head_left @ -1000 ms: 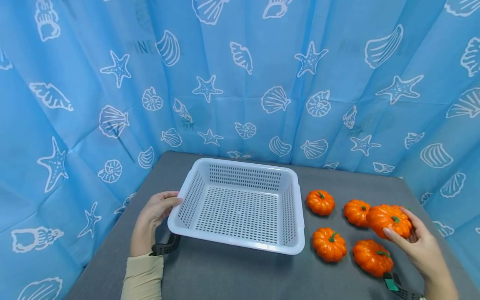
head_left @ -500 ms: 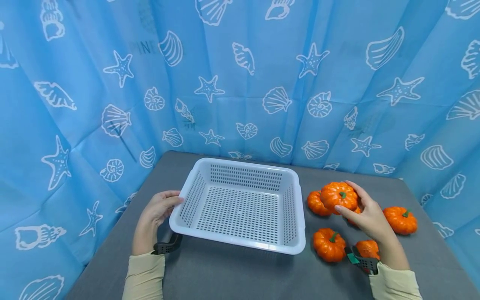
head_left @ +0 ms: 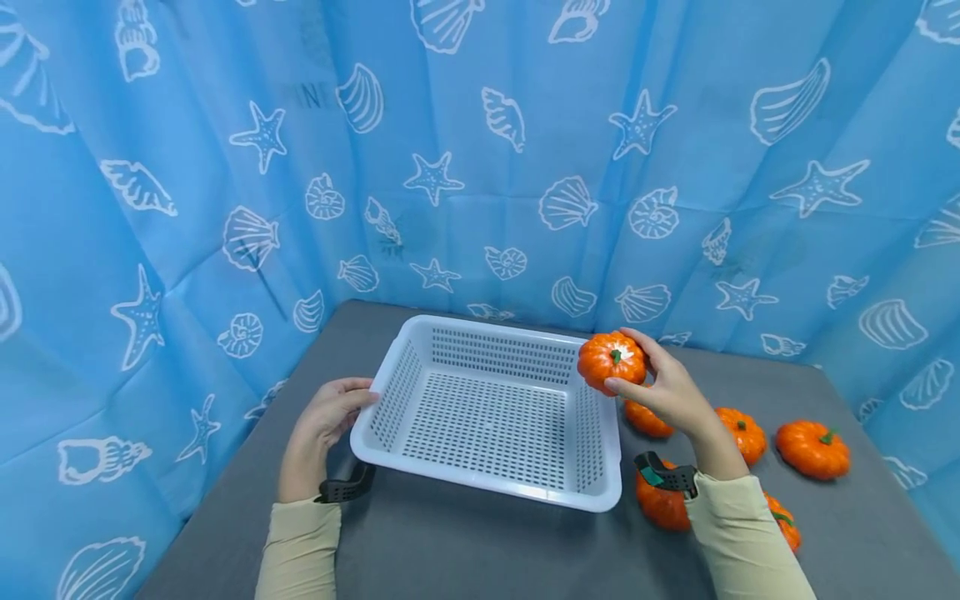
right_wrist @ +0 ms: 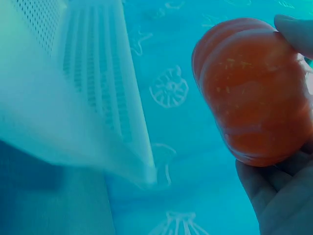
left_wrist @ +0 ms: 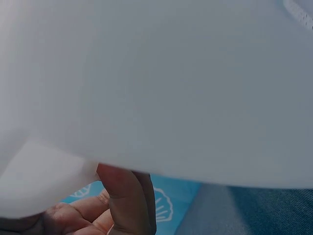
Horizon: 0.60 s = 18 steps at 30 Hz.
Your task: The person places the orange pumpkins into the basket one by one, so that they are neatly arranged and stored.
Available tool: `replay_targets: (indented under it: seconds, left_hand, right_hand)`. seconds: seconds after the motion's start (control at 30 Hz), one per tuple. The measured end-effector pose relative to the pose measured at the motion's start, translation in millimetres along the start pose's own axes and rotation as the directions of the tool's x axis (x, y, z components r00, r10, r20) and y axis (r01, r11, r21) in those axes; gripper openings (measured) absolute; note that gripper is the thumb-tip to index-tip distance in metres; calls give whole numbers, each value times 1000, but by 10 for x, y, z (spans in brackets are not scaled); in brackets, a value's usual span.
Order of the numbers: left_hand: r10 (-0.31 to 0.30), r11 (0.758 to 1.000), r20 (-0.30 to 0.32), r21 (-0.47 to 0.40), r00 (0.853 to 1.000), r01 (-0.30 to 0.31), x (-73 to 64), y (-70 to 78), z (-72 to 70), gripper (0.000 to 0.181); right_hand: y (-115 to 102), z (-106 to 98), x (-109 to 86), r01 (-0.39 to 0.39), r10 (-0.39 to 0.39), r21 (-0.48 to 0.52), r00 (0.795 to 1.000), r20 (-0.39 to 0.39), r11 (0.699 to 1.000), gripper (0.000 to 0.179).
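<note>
A white perforated plastic basket (head_left: 487, 486) sits on the grey table, its inside bare. At its left rim, my left hand (head_left: 330, 417) pinches the edge between thumb and fingers. The left wrist view is mostly filled by the pale basket wall (left_wrist: 161, 88), with curled fingers (left_wrist: 127, 200) below it. My right hand (head_left: 675, 396) grips a small orange pumpkin (head_left: 609, 360) with a green stem, raised at the basket's right rear corner. In the right wrist view the pumpkin's ribbed side (right_wrist: 254, 93) shows between thumb and fingers, apart from the basket rim.
Several more pumpkins lie right of the basket: one at far right (head_left: 812, 449), one behind the forearm (head_left: 741, 433), others partly hidden by the right hand, wrist strap and sleeve. A blue shell-print curtain (head_left: 465, 167) hangs behind the grey table (head_left: 465, 550).
My right hand has carried the pumpkin leftward from the right side of the table, past the other pumpkins, to the basket's rear right corner. My left hand keeps its grip on the basket.
</note>
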<state>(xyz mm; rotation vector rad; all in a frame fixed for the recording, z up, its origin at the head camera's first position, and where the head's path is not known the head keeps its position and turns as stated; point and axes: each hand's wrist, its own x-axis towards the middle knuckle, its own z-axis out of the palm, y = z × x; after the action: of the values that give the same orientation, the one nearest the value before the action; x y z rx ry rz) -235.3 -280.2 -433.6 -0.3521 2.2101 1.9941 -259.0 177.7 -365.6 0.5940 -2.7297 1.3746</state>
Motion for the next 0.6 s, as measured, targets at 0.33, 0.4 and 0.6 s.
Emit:
replay_targets:
  seconds: [0.33,0.4,0.6]
  left_hand:
    - [20,1000,26,2,999,-20,-4,-65,-34,46]
    - [27,1000,48,-7,998,-27,-31,-32,-43,45]
    - [35,999,49,14,998,-36,10,-15,-48,43]
  right_hand:
    - [-218,327,442,45,-53,72,993,109,996,74]
    - [-274,399,533,41,-52,88,990,134,995,75]
    - [-434,680,809,35,-52,100,983,178,994,76]
